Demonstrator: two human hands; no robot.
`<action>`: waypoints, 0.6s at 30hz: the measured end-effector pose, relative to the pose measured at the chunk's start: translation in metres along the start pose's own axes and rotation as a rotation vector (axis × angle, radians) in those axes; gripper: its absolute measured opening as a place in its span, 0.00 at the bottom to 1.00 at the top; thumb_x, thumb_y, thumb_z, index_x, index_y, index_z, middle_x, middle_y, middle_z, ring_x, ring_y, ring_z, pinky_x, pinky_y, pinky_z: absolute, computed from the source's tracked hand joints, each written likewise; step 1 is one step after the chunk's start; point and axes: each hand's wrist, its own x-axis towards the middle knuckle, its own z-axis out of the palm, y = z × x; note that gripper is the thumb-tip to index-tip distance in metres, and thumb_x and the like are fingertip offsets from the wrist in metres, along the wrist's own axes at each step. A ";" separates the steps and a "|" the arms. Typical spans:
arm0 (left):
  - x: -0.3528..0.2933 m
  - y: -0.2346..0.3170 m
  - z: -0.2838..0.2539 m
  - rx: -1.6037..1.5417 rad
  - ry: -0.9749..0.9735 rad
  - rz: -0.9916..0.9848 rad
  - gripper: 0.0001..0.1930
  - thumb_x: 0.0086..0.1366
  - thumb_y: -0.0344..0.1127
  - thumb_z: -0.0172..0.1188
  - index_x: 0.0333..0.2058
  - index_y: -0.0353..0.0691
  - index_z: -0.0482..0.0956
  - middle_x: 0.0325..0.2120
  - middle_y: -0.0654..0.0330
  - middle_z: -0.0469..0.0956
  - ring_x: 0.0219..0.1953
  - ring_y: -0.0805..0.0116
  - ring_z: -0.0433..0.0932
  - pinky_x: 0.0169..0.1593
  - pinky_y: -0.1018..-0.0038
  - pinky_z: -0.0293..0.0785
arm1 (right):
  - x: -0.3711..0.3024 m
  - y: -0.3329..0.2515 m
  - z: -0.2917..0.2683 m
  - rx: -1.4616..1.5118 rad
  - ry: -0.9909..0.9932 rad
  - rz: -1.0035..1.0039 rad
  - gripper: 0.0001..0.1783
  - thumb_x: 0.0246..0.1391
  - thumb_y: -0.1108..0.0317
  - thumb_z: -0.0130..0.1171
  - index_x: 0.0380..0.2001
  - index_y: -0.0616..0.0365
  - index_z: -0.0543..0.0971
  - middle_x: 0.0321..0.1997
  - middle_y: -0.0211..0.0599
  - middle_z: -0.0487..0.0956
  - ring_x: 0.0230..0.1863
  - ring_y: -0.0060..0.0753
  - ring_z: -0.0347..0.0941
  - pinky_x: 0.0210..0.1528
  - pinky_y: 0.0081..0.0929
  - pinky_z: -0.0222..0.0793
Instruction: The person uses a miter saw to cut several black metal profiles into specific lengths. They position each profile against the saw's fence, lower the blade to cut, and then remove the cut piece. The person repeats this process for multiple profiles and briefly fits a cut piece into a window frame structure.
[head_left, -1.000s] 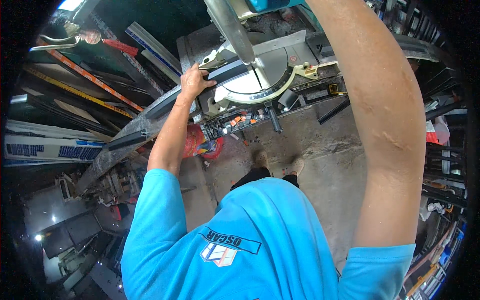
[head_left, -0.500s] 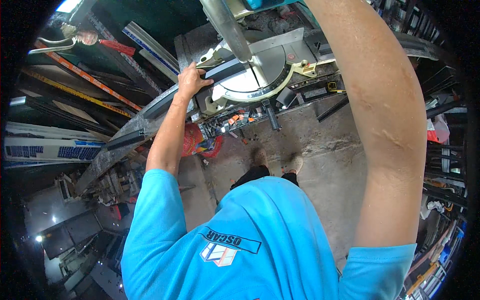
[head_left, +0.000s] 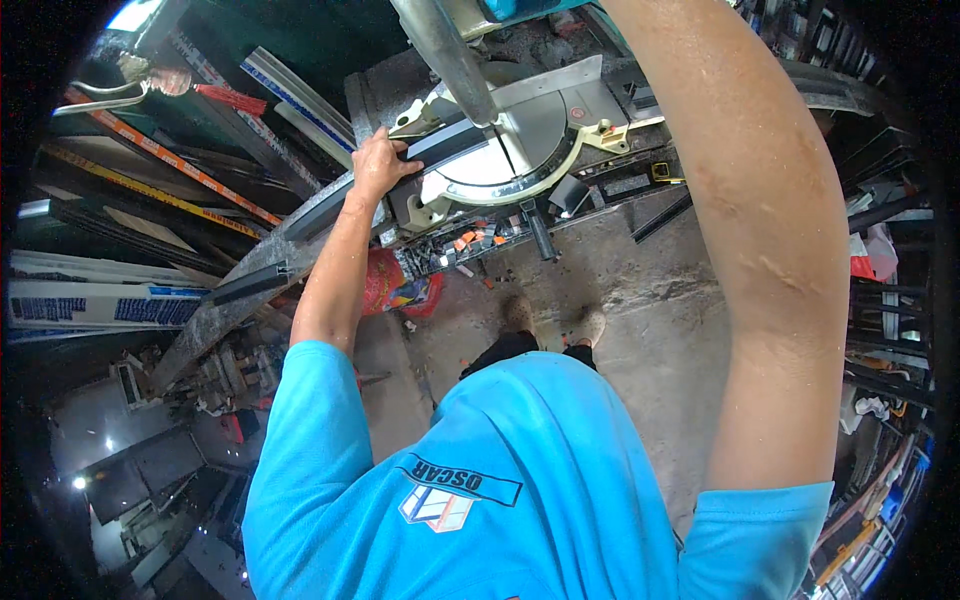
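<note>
My left hand (head_left: 383, 163) is wrapped over a dark, straight profile bar (head_left: 452, 143), with the thumb pointing toward the saw. The bar lies along the fence of a mitre saw (head_left: 545, 140), and its right end reaches the slot in the round saw table. Above that slot hangs the grey tubular part (head_left: 447, 62) of the saw head, which hides the blade. My right forearm stretches up past the top edge of the picture, so my right hand is out of sight. A black handle (head_left: 539, 232) sticks out from the saw's front.
A long bench rail (head_left: 215, 320) curves down to the left, with a short dark offcut (head_left: 250, 283) on it. Below the saw, a red bag (head_left: 385, 280) stands beside orange and dark scraps. Long profiles (head_left: 100, 300) are stacked at left; more stock lines the right side.
</note>
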 end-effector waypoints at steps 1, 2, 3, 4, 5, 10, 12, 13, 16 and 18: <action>0.001 0.004 -0.003 -0.001 -0.020 -0.014 0.28 0.45 0.53 0.80 0.41 0.41 0.90 0.45 0.46 0.79 0.51 0.45 0.79 0.56 0.56 0.75 | -0.002 0.001 0.005 0.132 0.076 0.108 0.15 0.56 0.67 0.53 0.38 0.60 0.87 0.43 0.56 0.84 0.41 0.55 0.83 0.43 0.45 0.78; 0.003 0.007 -0.005 0.005 -0.029 -0.026 0.27 0.45 0.53 0.80 0.41 0.42 0.90 0.44 0.47 0.79 0.51 0.46 0.79 0.55 0.54 0.75 | -0.003 0.004 0.008 0.264 0.152 0.216 0.16 0.58 0.67 0.52 0.38 0.62 0.87 0.43 0.58 0.84 0.41 0.55 0.83 0.43 0.45 0.78; 0.001 0.009 -0.007 0.010 -0.038 -0.047 0.27 0.45 0.52 0.80 0.42 0.44 0.90 0.44 0.48 0.78 0.51 0.46 0.78 0.54 0.52 0.75 | -0.005 0.004 0.005 0.249 0.131 0.152 0.17 0.60 0.65 0.50 0.37 0.64 0.86 0.42 0.58 0.84 0.40 0.54 0.83 0.42 0.45 0.78; -0.003 0.011 -0.007 0.012 -0.049 -0.073 0.27 0.45 0.52 0.80 0.42 0.45 0.90 0.43 0.49 0.78 0.51 0.47 0.78 0.54 0.51 0.74 | -0.010 0.002 -0.004 0.235 0.106 0.083 0.19 0.63 0.64 0.49 0.37 0.66 0.85 0.41 0.59 0.84 0.39 0.54 0.83 0.42 0.44 0.78; -0.006 0.012 -0.007 0.035 -0.052 -0.093 0.26 0.45 0.51 0.80 0.43 0.46 0.90 0.44 0.51 0.77 0.52 0.47 0.77 0.53 0.49 0.74 | -0.015 -0.001 -0.012 0.222 0.082 0.013 0.21 0.66 0.62 0.47 0.36 0.67 0.84 0.39 0.59 0.84 0.38 0.53 0.83 0.42 0.44 0.77; -0.010 0.028 -0.007 0.116 -0.038 -0.166 0.26 0.47 0.48 0.79 0.48 0.52 0.89 0.48 0.57 0.76 0.56 0.49 0.74 0.52 0.42 0.71 | -0.067 -0.043 -0.059 1.021 -0.168 0.576 0.26 0.71 0.58 0.39 0.34 0.68 0.81 0.32 0.51 0.83 0.32 0.46 0.81 0.38 0.45 0.77; -0.006 0.032 -0.008 0.118 -0.048 -0.181 0.25 0.48 0.48 0.79 0.47 0.53 0.89 0.48 0.57 0.76 0.57 0.50 0.74 0.54 0.42 0.70 | -0.054 -0.022 -0.040 0.931 -0.113 0.491 0.27 0.72 0.58 0.38 0.34 0.68 0.80 0.31 0.48 0.82 0.30 0.44 0.81 0.37 0.43 0.77; -0.005 0.032 -0.007 0.121 -0.045 -0.183 0.25 0.48 0.48 0.79 0.47 0.53 0.89 0.48 0.57 0.76 0.57 0.50 0.73 0.55 0.42 0.70 | -0.048 -0.011 -0.030 0.889 -0.086 0.450 0.27 0.72 0.57 0.38 0.34 0.67 0.80 0.30 0.47 0.82 0.29 0.43 0.80 0.36 0.43 0.76; -0.008 0.030 -0.002 0.134 -0.027 -0.194 0.23 0.47 0.48 0.79 0.44 0.51 0.89 0.49 0.57 0.76 0.57 0.52 0.73 0.56 0.43 0.70 | -0.046 -0.008 -0.024 0.839 -0.026 0.388 0.28 0.73 0.56 0.37 0.34 0.67 0.79 0.29 0.45 0.81 0.27 0.40 0.78 0.33 0.39 0.76; -0.008 0.030 0.002 0.141 -0.004 -0.200 0.23 0.46 0.48 0.79 0.42 0.50 0.89 0.48 0.57 0.76 0.57 0.52 0.73 0.55 0.43 0.70 | -0.069 -0.027 -0.040 0.899 -0.015 0.430 0.29 0.74 0.54 0.38 0.33 0.67 0.79 0.28 0.45 0.81 0.24 0.37 0.77 0.31 0.35 0.75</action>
